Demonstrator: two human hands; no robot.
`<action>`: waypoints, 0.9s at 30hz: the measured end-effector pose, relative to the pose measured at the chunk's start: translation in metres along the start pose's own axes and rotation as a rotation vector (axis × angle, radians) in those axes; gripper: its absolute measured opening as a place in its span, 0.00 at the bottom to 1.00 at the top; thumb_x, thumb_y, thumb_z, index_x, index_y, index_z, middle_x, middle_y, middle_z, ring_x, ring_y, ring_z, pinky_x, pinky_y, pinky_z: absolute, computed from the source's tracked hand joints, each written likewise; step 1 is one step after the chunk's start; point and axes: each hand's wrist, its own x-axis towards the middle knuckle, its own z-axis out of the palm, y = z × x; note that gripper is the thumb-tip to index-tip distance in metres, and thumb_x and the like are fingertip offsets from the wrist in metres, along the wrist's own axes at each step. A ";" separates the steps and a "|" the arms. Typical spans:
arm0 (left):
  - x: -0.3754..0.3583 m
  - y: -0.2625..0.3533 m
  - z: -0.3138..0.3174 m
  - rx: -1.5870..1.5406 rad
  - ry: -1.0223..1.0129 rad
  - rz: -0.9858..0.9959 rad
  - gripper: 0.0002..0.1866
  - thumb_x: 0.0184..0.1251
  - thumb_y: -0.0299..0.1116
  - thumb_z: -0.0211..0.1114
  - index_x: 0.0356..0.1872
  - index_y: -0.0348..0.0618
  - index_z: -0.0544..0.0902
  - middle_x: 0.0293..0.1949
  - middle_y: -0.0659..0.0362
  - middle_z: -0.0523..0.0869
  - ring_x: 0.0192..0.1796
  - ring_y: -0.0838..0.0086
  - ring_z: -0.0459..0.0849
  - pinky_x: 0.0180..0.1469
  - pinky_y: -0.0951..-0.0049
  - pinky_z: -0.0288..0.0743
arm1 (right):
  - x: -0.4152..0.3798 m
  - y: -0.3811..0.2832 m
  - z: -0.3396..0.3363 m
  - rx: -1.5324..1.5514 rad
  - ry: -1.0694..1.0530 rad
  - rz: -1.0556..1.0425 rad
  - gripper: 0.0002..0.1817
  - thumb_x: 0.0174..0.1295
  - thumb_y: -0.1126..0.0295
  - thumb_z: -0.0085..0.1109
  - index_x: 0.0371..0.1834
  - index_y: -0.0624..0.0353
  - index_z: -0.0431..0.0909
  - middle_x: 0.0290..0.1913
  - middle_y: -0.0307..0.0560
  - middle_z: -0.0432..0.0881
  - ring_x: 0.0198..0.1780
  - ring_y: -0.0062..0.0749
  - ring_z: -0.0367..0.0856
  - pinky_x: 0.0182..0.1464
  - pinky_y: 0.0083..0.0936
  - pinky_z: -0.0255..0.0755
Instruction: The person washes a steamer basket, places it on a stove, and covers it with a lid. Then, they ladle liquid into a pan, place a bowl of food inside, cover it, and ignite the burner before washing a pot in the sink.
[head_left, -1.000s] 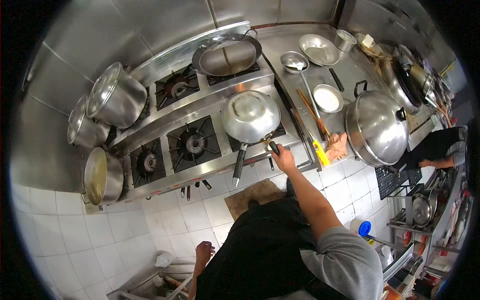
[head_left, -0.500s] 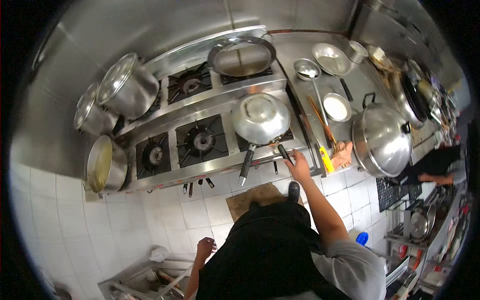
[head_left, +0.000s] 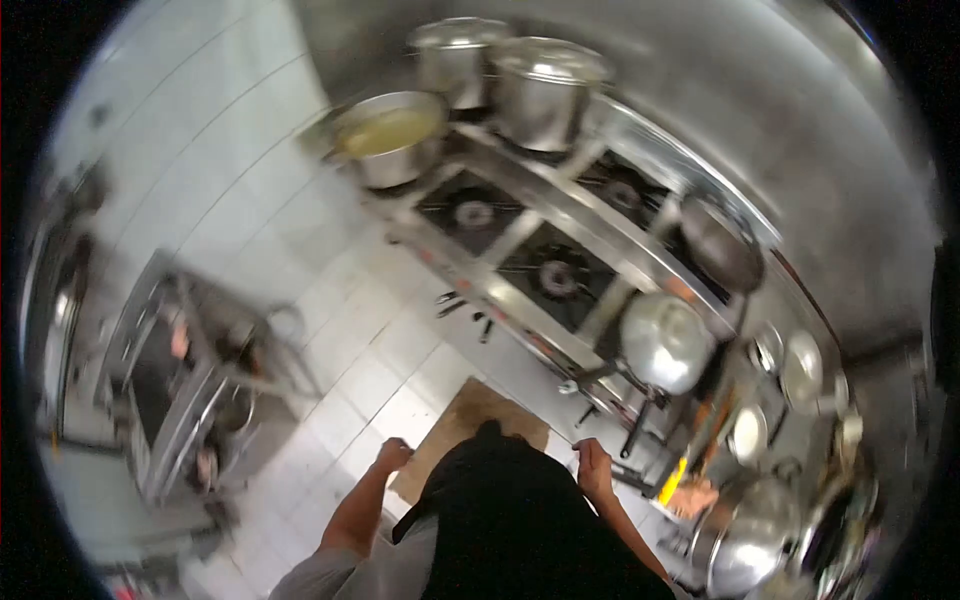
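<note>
My left hand hangs low in front of me over the tiled floor, its fingers curled; what they hold, if anything, is hidden. On the other side of my dark apron, my right hand is loosely closed and appears to hold nothing. It is near the stove's front edge, apart from the handles of two pans. Those pans sit on a right-hand burner, with a silver upturned pan covering the lower one. To its right lie a yellow-handled tool and a piece of pinkish meat, both blurred.
A pot of yellowish liquid and two lidded pots stand at the stove's far left end. A wide dark pan rests on a back burner. A large domed pot stands at right. A metal rack is at left.
My right hand has let go of the pan handle and drawn back. The view has swung left, bringing the left rack and floor into sight. My left hand has come forward.
</note>
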 end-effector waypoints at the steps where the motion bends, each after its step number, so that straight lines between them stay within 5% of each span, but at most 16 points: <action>1: -0.036 0.031 0.001 -0.045 0.004 -0.053 0.12 0.67 0.35 0.65 0.36 0.33 0.83 0.25 0.51 0.87 0.25 0.67 0.87 0.27 0.65 0.82 | 0.010 -0.006 0.000 0.027 -0.062 0.026 0.11 0.70 0.68 0.51 0.33 0.63 0.77 0.22 0.54 0.75 0.26 0.42 0.77 0.32 0.36 0.69; 4: -0.110 0.093 0.013 -0.088 0.047 -0.118 0.15 0.66 0.37 0.64 0.38 0.31 0.85 0.25 0.52 0.87 0.29 0.70 0.88 0.34 0.68 0.83 | 0.046 -0.028 -0.004 0.022 -0.267 0.036 0.05 0.67 0.74 0.49 0.40 0.63 0.75 0.29 0.53 0.80 0.34 0.43 0.81 0.39 0.35 0.74; 6: -0.136 0.089 0.027 -0.069 0.081 -0.108 0.19 0.67 0.41 0.62 0.38 0.30 0.84 0.27 0.50 0.88 0.29 0.70 0.88 0.35 0.68 0.83 | 0.062 -0.015 0.011 0.067 -0.346 -0.309 0.04 0.66 0.74 0.53 0.39 0.62 0.75 0.32 0.57 0.80 0.38 0.56 0.81 0.42 0.40 0.74; 7: -0.139 0.072 0.036 0.049 0.058 -0.051 0.20 0.68 0.43 0.60 0.39 0.31 0.85 0.29 0.49 0.88 0.29 0.67 0.89 0.35 0.68 0.83 | 0.068 -0.017 0.018 0.040 -0.388 -0.340 0.05 0.65 0.75 0.54 0.41 0.61 0.76 0.36 0.56 0.82 0.39 0.52 0.82 0.43 0.38 0.75; 10: -0.151 0.024 0.056 0.391 0.046 0.188 0.20 0.67 0.44 0.59 0.41 0.34 0.85 0.32 0.50 0.88 0.29 0.65 0.89 0.37 0.68 0.83 | 0.074 -0.044 0.033 0.047 -0.645 -0.142 0.06 0.64 0.74 0.56 0.43 0.61 0.78 0.39 0.55 0.83 0.43 0.48 0.84 0.46 0.36 0.76; 11: -0.173 0.032 0.059 0.080 0.065 -0.061 0.18 0.65 0.44 0.62 0.41 0.37 0.86 0.34 0.50 0.88 0.32 0.63 0.89 0.39 0.66 0.84 | 0.072 -0.042 0.045 0.066 -0.669 -0.183 0.08 0.64 0.70 0.58 0.44 0.61 0.79 0.40 0.55 0.84 0.44 0.46 0.85 0.46 0.36 0.76; 16: -0.183 -0.039 0.090 -0.434 0.152 -0.540 0.18 0.66 0.45 0.63 0.39 0.37 0.86 0.34 0.47 0.89 0.37 0.59 0.89 0.43 0.63 0.84 | 0.071 -0.083 0.088 -0.053 -1.058 -0.285 0.11 0.66 0.64 0.59 0.45 0.59 0.79 0.42 0.52 0.85 0.44 0.45 0.85 0.48 0.35 0.77; 18: -0.183 -0.065 0.091 -0.139 0.139 -0.396 0.20 0.66 0.48 0.63 0.39 0.38 0.86 0.35 0.46 0.89 0.39 0.54 0.89 0.44 0.61 0.83 | 0.070 -0.095 0.110 -0.142 -1.144 -0.261 0.13 0.66 0.63 0.60 0.47 0.61 0.80 0.39 0.48 0.85 0.42 0.35 0.84 0.46 0.30 0.76; 23: -0.166 -0.126 0.077 -0.325 0.217 -0.353 0.19 0.57 0.49 0.67 0.35 0.41 0.85 0.36 0.48 0.89 0.42 0.53 0.88 0.46 0.59 0.81 | 0.079 -0.122 0.177 -0.214 -1.190 -0.318 0.16 0.66 0.57 0.60 0.45 0.60 0.80 0.40 0.51 0.85 0.42 0.43 0.84 0.46 0.34 0.76; 25: -0.153 -0.154 0.058 0.664 0.099 0.080 0.13 0.58 0.42 0.67 0.37 0.44 0.83 0.34 0.51 0.88 0.40 0.59 0.89 0.43 0.59 0.82 | 0.081 -0.154 0.201 -0.410 -1.296 -0.572 0.17 0.66 0.55 0.57 0.41 0.60 0.78 0.36 0.54 0.83 0.41 0.47 0.83 0.45 0.38 0.75; 27: -0.193 -0.122 0.002 0.217 0.068 0.130 0.09 0.64 0.36 0.60 0.39 0.43 0.78 0.32 0.51 0.86 0.36 0.59 0.87 0.34 0.54 0.82 | 0.078 -0.147 0.236 -0.311 -1.266 -0.510 0.16 0.66 0.56 0.54 0.39 0.60 0.77 0.36 0.57 0.81 0.42 0.51 0.81 0.45 0.41 0.73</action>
